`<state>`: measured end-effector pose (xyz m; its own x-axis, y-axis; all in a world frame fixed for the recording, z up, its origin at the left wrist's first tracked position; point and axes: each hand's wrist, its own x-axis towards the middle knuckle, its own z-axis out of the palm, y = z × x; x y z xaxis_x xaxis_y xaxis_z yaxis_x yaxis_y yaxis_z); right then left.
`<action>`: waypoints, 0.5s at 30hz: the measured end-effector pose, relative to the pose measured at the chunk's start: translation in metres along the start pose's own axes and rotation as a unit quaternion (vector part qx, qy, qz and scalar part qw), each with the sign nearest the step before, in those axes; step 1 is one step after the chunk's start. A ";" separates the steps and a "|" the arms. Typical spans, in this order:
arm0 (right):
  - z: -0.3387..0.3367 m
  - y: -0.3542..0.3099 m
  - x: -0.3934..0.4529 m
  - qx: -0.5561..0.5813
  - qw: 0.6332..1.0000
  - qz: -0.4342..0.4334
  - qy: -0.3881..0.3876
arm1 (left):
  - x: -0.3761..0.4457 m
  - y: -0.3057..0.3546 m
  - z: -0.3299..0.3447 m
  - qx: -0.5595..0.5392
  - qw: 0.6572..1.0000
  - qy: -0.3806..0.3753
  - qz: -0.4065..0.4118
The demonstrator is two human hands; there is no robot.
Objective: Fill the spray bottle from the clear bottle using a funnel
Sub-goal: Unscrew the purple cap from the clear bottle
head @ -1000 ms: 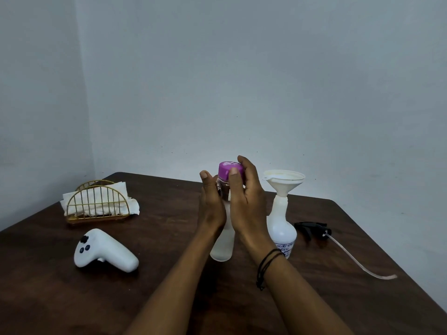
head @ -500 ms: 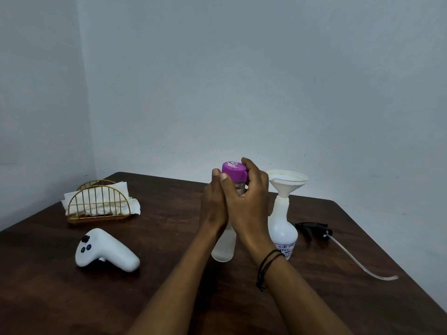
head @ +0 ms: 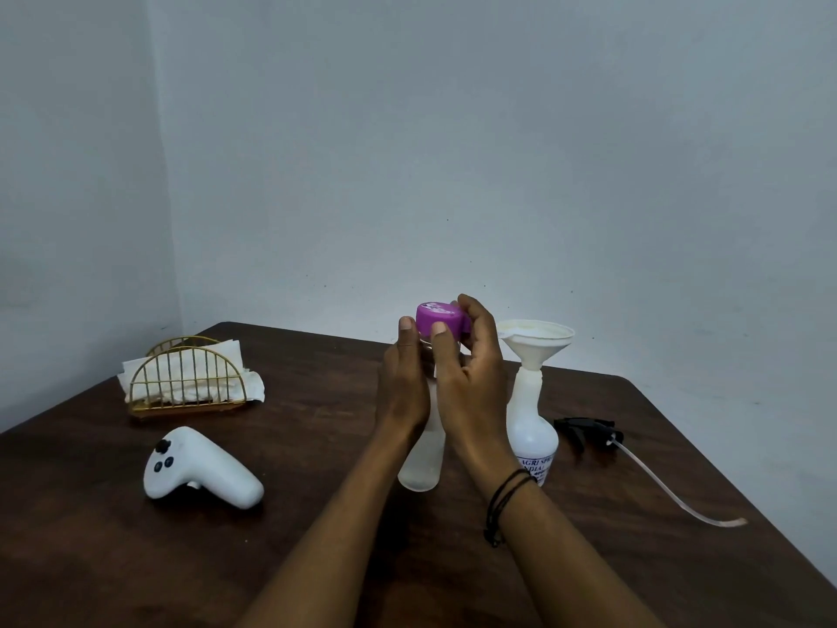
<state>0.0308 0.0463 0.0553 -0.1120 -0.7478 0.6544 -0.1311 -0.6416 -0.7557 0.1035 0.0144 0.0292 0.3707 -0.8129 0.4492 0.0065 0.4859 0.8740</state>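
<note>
The fingers (head: pixel 438 330) of the right hand (head: pixel 471 383) curl around the purple cap (head: pixel 441 319) on top of the clear bottle (head: pixel 421 469). The left hand (head: pixel 403 387) wraps around the bottle's neck and holds it up straight on the desk (head: pixel 317 514). Just to the right stands the white spray bottle (head: pixel 532 428) with a funnel (head: pixel 536 339) in its mouth. Its black sprayer top (head: pixel 589 430) lies on the desk beside it.

Both forearms extended forward; left hand (head: pixel 403 392) and right hand (head: pixel 471 378) raised side by side, fingers curled, gripping.
</note>
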 end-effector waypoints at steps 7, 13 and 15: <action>0.000 -0.006 0.000 -0.130 0.988 -0.073 0.051 | 0.001 -0.002 -0.001 -0.012 1.000 -0.023 -0.003; 0.001 0.001 -0.003 -0.121 0.991 -0.058 -0.008 | 0.000 0.000 -0.001 -0.007 0.999 -0.033 0.022; 0.001 0.001 -0.002 -0.122 0.991 -0.052 -0.011 | -0.001 0.000 -0.001 -0.003 0.999 -0.030 0.021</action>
<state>0.0323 0.0469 0.0527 -0.0639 -0.6854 0.7253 -0.3761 -0.6567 -0.6537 0.1040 0.0153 0.0292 0.3143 -0.8098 0.4954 -0.0027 0.5211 0.8535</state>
